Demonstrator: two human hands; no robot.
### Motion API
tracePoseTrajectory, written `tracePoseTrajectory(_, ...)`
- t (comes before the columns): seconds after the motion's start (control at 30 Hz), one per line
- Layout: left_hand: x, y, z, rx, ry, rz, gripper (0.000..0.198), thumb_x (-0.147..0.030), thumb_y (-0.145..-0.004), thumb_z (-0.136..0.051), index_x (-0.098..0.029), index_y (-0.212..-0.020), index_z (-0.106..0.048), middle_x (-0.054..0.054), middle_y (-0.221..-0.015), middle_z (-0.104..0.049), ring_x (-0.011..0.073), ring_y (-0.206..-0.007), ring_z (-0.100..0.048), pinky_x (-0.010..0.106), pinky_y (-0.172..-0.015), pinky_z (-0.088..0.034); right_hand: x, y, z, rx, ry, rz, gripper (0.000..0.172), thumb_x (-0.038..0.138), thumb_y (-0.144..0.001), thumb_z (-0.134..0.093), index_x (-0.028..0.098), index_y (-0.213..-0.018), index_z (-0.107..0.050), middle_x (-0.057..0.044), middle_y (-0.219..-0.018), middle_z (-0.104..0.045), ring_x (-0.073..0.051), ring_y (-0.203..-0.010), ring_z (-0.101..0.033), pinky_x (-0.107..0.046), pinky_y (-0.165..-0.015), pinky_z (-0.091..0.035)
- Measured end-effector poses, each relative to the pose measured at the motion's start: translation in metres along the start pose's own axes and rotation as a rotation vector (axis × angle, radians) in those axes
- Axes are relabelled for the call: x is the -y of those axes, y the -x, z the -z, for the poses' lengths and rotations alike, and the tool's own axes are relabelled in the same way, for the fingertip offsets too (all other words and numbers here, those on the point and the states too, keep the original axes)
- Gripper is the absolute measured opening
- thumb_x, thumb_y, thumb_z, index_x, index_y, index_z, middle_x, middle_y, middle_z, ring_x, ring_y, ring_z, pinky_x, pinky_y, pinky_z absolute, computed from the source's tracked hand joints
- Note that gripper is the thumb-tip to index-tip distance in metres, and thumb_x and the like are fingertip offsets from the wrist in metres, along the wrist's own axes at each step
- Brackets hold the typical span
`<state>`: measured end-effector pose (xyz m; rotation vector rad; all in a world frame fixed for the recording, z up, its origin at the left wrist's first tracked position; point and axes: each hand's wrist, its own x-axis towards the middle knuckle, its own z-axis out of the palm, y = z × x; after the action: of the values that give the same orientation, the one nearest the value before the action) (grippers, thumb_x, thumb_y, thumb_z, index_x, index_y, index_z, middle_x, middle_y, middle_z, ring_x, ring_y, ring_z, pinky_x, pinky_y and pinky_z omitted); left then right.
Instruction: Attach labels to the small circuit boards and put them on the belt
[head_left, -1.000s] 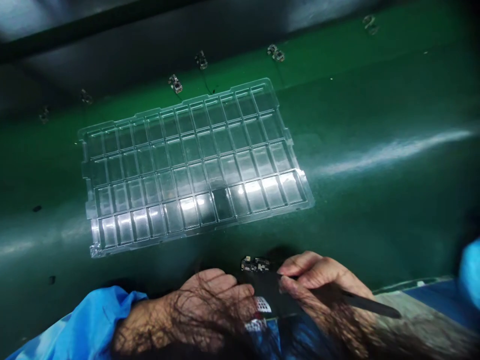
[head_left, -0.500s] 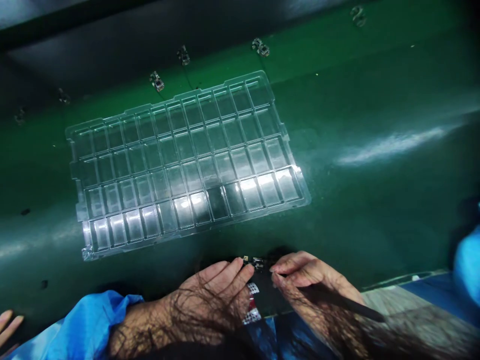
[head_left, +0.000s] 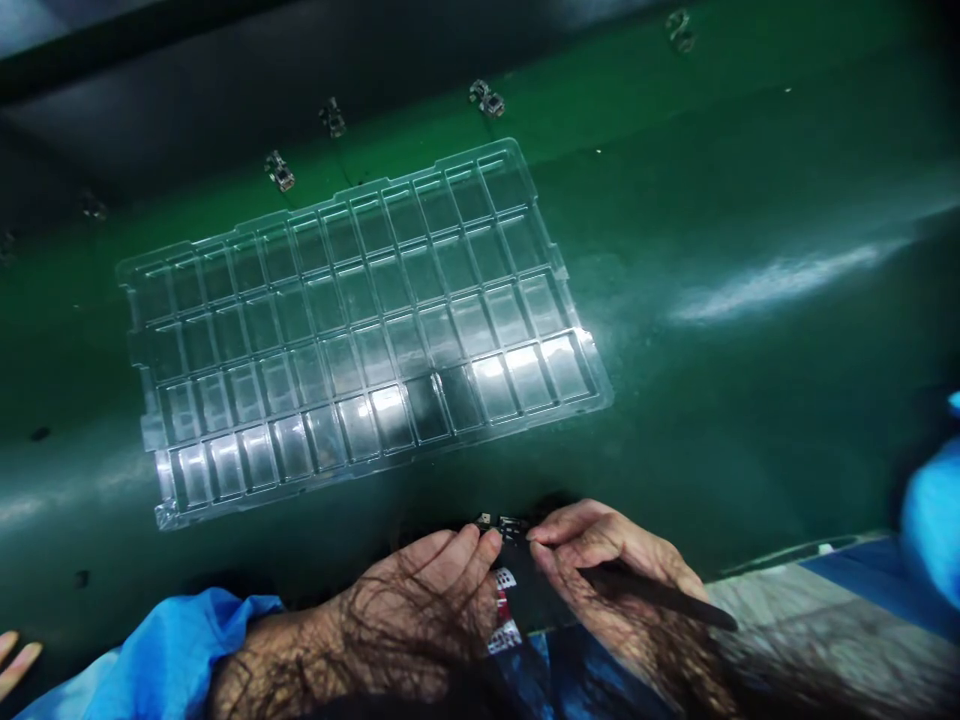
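My left hand (head_left: pixel 431 590) lies low at the middle, fingers together, pinching the edge of a small electronic part (head_left: pixel 511 528) with metal and dark pieces. To its right, my right hand (head_left: pixel 607 545) is closed round a slim dark tool (head_left: pixel 664 592), possibly tweezers, whose handle end sticks out to the lower right. The fingertips of my right hand come up to the part's right side; the tool's tip is hidden there. A silver and red label-like piece (head_left: pixel 504 610) shows below the part, between my hands. Loose hair strands blur across both wrists.
A clear plastic tray (head_left: pixel 609 395) with rows of compartments lies tilted on the green surface (head_left: pixel 750 420) beyond my hands. Several small electronic assemblies (head_left: pixel 487 98) lie along the far side. Another person's fingers (head_left: pixel 19 660) show at lower left, and a blue sleeve (head_left: pixel 934 530) at right.
The far assemblies and the tray have shifted left in view, the assemblies more. My right hand sits slightly further left, nearer my left fingers. Both grips look the same.
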<state>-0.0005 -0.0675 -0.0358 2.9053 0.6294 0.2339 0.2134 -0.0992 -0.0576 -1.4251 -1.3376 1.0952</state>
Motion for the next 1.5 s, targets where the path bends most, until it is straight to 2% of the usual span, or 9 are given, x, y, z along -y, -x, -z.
tracePoseTrajectory(0.13, 0.001, -0.005, 0.003, -0.053, 0.014, 0.045, 0.036, -0.016, -0.086, -0.018, -0.015, -0.096, -0.053, 0.002, -0.103, -0.06, 0.0148, -0.102, -0.049, 0.025, -0.089, -0.037, 0.005, -0.006, -0.001, 0.007, 0.053, 0.097, 0.019, 0.023, -0.089, -0.072, 0.027, -0.074, -0.061, 0.004, -0.073, -0.075, -0.011, -0.061, -0.074, -0.016, -0.059, -0.063)
tracePoseTrajectory(0.3, 0.001, -0.006, 0.005, -0.06, 0.024, 0.048, 0.026, -0.019, -0.085, -0.029, -0.015, -0.098, -0.051, 0.002, -0.104, -0.059, 0.0148, -0.103, -0.048, 0.026, -0.09, -0.037, 0.004, -0.002, 0.001, 0.035, 0.077, 0.08, 0.02, 0.017, -0.085, -0.073, 0.027, -0.075, -0.059, 0.006, -0.075, -0.074, -0.009, -0.065, -0.074, -0.014, -0.062, -0.063)
tracePoseTrajectory(0.43, 0.002, -0.007, 0.007, -0.066, 0.03, 0.057, 0.03, -0.019, -0.086, -0.024, -0.016, -0.098, -0.051, 0.001, -0.104, -0.06, 0.0138, -0.104, -0.048, 0.025, -0.09, -0.037, 0.002, -0.001, 0.001, 0.03, 0.081, 0.078, 0.02, 0.018, -0.086, -0.073, 0.028, -0.076, -0.058, 0.006, -0.076, -0.074, -0.009, -0.064, -0.073, -0.015, -0.061, -0.063)
tracePoseTrajectory(0.6, 0.005, -0.012, 0.01, -0.094, -0.026, 0.037, 0.034, -0.015, -0.086, -0.021, -0.017, -0.09, -0.055, -0.002, -0.094, -0.064, 0.0104, -0.093, -0.055, 0.021, -0.081, -0.044, 0.004, -0.003, 0.0, 0.039, 0.083, 0.078, 0.02, 0.019, -0.087, -0.072, 0.028, -0.076, -0.059, 0.007, -0.076, -0.073, -0.009, -0.064, -0.073, -0.015, -0.06, -0.062)
tracePoseTrajectory(0.83, 0.004, -0.013, 0.007, -0.104, -0.016, 0.06, 0.039, -0.015, -0.088, -0.017, -0.017, -0.089, -0.056, -0.001, -0.097, -0.063, 0.0118, -0.096, -0.053, 0.023, -0.083, -0.042, 0.002, 0.002, 0.001, 0.045, 0.085, 0.065, 0.021, 0.02, -0.088, -0.072, 0.029, -0.077, -0.057, 0.007, -0.079, -0.072, -0.009, -0.063, -0.072, -0.016, -0.058, -0.062)
tracePoseTrajectory(1.03, -0.005, -0.01, 0.004, -0.01, -0.098, 0.054, 0.023, -0.028, -0.082, -0.035, -0.019, -0.094, -0.051, 0.0, -0.107, -0.058, 0.0131, -0.099, -0.05, 0.024, -0.083, -0.042, 0.001, 0.001, -0.001, 0.045, 0.101, 0.071, 0.021, 0.02, -0.089, -0.072, 0.029, -0.077, -0.057, 0.007, -0.078, -0.071, -0.01, -0.061, -0.07, -0.018, -0.056, -0.061)
tracePoseTrajectory(1.17, -0.011, -0.009, -0.001, -0.003, -0.121, 0.073, 0.028, -0.028, -0.086, -0.028, -0.017, -0.094, -0.053, -0.001, -0.103, -0.06, 0.0128, -0.096, -0.053, 0.023, -0.08, -0.043, -0.002, 0.003, -0.001, 0.065, 0.097, 0.074, 0.02, 0.018, -0.088, -0.072, 0.03, -0.079, -0.058, 0.005, -0.079, -0.073, -0.012, -0.064, -0.072, -0.021, -0.058, -0.063)
tracePoseTrajectory(1.3, -0.015, -0.006, -0.007, 0.024, -0.122, 0.067, 0.027, -0.029, -0.084, -0.033, -0.018, -0.1, -0.052, 0.001, -0.111, -0.055, 0.0154, -0.101, -0.049, 0.026, -0.086, -0.039, -0.002, 0.004, 0.0, 0.043, 0.084, 0.084, 0.02, 0.018, -0.087, -0.072, 0.031, -0.081, -0.059, 0.005, -0.08, -0.073, -0.012, -0.067, -0.072, -0.02, -0.06, -0.064)
tracePoseTrajectory(1.5, -0.012, -0.004, -0.007, 0.003, -0.111, 0.08, 0.027, -0.03, -0.084, -0.033, -0.019, -0.098, -0.053, -0.001, -0.107, -0.058, 0.0145, -0.099, -0.05, 0.026, -0.086, -0.038, 0.003, -0.003, 0.0, 0.069, 0.103, 0.106, 0.022, 0.017, -0.088, -0.071, 0.028, -0.075, -0.056, 0.006, -0.077, -0.072, -0.01, -0.064, -0.072, -0.017, -0.06, -0.062)
